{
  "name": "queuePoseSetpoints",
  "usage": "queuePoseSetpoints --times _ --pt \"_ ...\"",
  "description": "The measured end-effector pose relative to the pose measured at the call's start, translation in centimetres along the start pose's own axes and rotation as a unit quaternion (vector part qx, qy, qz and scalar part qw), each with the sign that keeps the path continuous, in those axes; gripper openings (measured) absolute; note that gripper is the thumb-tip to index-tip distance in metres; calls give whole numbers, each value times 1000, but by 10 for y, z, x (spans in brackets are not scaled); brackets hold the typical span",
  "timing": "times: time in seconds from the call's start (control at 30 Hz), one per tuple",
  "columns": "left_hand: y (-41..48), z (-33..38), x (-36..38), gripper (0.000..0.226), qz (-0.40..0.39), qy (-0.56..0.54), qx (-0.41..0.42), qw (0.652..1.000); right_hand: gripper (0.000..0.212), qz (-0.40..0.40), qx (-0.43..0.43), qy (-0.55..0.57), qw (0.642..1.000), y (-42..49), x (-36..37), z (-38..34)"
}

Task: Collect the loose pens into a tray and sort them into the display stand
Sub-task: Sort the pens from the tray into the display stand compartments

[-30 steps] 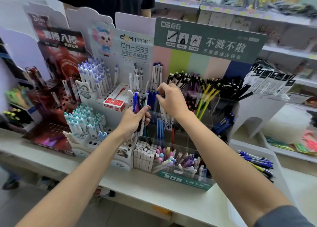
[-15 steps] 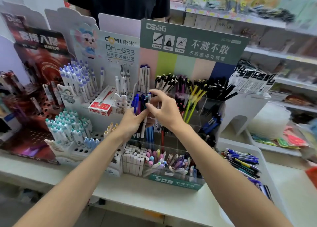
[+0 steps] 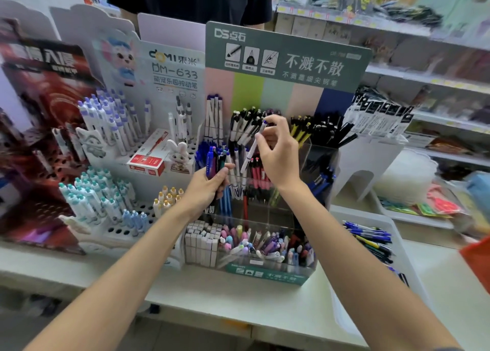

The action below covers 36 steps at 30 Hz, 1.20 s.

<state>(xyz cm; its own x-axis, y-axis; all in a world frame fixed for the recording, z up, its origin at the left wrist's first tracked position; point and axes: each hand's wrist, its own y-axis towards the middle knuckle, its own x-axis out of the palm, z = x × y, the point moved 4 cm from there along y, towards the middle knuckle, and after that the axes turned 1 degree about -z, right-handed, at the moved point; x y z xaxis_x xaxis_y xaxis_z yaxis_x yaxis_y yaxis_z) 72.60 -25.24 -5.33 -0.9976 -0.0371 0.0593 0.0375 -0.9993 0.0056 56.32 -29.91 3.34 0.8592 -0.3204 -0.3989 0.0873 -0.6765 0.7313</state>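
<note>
"Pens first: where is the slim white plastic pen with the blue cap?"

"Just toward twelve o'clock from the middle of the view. It is tilted over the clear acrylic tiered display stand, close to the white-and-black pens in the back row."

"What could go wrong?"

"My guess is that the sections are packed, so pushing it in could knock neighbours askew. It could also drop into the wrong section. The bundle of blue and dark plastic pens at its eight o'clock might slip, since several are held at once."

"And the hands?"

"The right hand pinches the white pen between thumb and forefinger, with the other fingers curled. The left hand is closed round the bundle. More loose mixed pens lie in the white plastic tray at four o'clock, on the pale counter."
</note>
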Motion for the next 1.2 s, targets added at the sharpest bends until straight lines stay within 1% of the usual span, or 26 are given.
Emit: queuePoseSetpoints --times 0.1,0.17,0.2,0.23,0.3,0.37,0.4,0.43,0.5,0.57,0.67,0.77,0.8,0.87,0.9,1.0,1.1,1.2 --pt "-2 2 2 20 1 5 -9 1000 24 -55 -11 -49 997 -10 14 7" --pt "-2 1 0 19 5 5 -20 1000 16 -100 -31 -101 989 -16 23 14" --pt "-2 1 -1 21 5 3 -23 1000 16 -118 -40 -124 984 -20 25 16" --pt "-2 1 -3 22 7 2 -23 1000 18 -128 -44 -140 981 -22 26 18" --pt "-2 3 -4 23 7 0 -19 1000 25 -107 -55 -152 981 -24 22 17" --pt "-2 5 -2 21 -6 -28 -17 999 27 -73 -61 -131 987 -23 13 9" --pt "-2 6 1 21 -15 -43 -18 999 28 -77 -50 -102 990 -23 11 5" --pt "-1 7 4 20 -22 -42 -16 999 29 -97 -31 -66 993 -24 11 2" --pt "1 9 14 20 -32 12 2 999 35 -150 18 -10 989 -28 16 -2" --pt "3 9 24 22 -54 38 15 998 36 -172 55 15 983 -35 19 0" --pt "4 7 36 25 -83 17 7 996 33 -167 105 50 979 -40 14 7" --pt "5 7 42 25 -95 21 8 995 35 -176 140 86 971 -41 9 10" --pt "5 7 44 26 -101 18 5 995 34 -170 142 87 971 -41 7 10" --pt "6 4 40 28 -103 27 1 994 29 -134 140 84 977 -39 0 12" --pt "6 1 34 28 -93 34 -1 995 27 -109 137 83 981 -37 -4 14" --pt "2 -6 4 24 -25 35 -12 999 25 -53 121 65 989 -35 -12 20" --pt "-2 -14 -21 23 18 58 -16 998 25 -38 123 68 989 -40 -7 22" --pt "-3 -16 -32 18 36 20 -38 998 27 -38 113 79 990 -46 7 19"
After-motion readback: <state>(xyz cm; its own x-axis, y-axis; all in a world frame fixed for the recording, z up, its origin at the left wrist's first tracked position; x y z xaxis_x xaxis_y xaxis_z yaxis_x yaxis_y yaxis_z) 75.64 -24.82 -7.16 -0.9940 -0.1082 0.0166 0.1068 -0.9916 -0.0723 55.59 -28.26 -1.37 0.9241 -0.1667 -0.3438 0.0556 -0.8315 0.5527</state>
